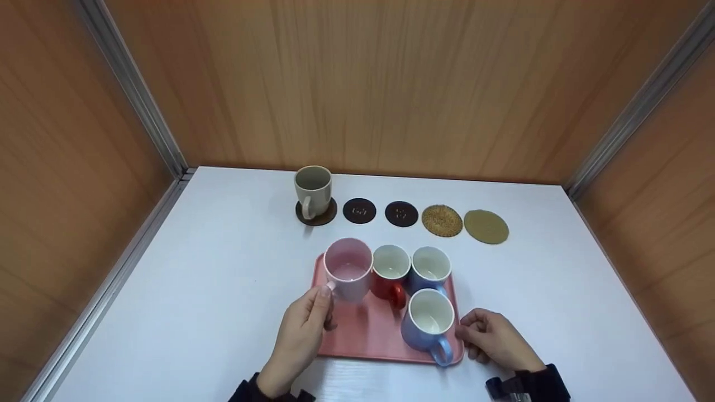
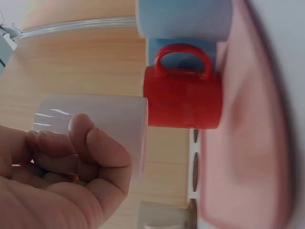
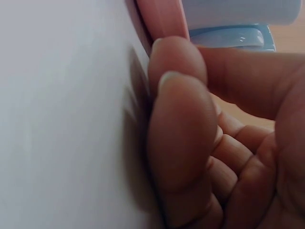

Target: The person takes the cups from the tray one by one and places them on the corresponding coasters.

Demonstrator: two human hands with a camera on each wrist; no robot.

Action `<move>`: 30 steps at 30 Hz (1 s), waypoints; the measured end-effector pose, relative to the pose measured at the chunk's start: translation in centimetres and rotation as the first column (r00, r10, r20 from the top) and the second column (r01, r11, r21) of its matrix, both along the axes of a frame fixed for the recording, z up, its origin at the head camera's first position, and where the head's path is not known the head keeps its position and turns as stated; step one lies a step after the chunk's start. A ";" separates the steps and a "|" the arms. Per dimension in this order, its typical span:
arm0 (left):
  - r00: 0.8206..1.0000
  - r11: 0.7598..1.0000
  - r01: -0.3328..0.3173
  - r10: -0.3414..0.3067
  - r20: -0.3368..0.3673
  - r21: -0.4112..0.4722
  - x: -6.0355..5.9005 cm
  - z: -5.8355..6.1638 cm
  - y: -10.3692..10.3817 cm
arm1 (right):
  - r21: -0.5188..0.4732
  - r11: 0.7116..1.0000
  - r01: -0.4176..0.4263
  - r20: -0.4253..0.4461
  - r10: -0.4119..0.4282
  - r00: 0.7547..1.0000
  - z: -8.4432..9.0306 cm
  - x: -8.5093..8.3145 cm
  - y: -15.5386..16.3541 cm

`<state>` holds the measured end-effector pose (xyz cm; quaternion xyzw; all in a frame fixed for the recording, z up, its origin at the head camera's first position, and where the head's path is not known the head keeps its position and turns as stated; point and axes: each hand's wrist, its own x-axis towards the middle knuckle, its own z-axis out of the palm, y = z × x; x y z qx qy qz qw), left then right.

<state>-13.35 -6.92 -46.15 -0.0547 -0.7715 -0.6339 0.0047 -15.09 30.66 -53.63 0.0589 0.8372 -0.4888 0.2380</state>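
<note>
On the white table (image 1: 223,290) we found a pink tray (image 1: 368,335) lying near the front edge, with four mugs on it: a pink mug (image 1: 348,269) at the far left, a red mug (image 1: 390,272) just to its right, a blue mug (image 1: 430,268) at the far right, and a second, nearer blue mug (image 1: 428,321) at the right front of the tray. The left hand (image 1: 301,335) held the pink mug, fingers curled round its handle, as the left wrist view showed (image 2: 90,143); whether the mug's base had left the tray we could not tell. The right hand (image 1: 494,338) rested on the table at the tray's right edge, its fingers loosely curled and touching the rim, gripping nothing we could see. Farther back a beige mug (image 1: 313,190) stood on a dark coaster (image 1: 324,218) at the left end of a row; to its right lay two black coasters (image 1: 359,210) (image 1: 401,214), a woven coaster (image 1: 442,220) and an olive coaster (image 1: 486,226)
</note>
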 end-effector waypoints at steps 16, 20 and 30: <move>0.983 0.999 -0.026 0.033 -0.180 0.042 -12.8 4.0 2.7 | -0.050 0.999 -0.014 -0.036 0.012 0.999 -0.4 0.3 0.3; 0.990 0.998 -0.054 0.053 -0.131 -0.008 -16.9 1.3 3.8 | -0.055 0.998 -0.023 -0.038 0.021 0.999 -0.5 0.2 0.1; 0.986 0.971 -0.159 0.148 -0.075 -0.177 -21.7 -3.8 6.1 | -0.044 0.999 -0.010 -0.029 0.009 1.000 -0.3 0.2 0.3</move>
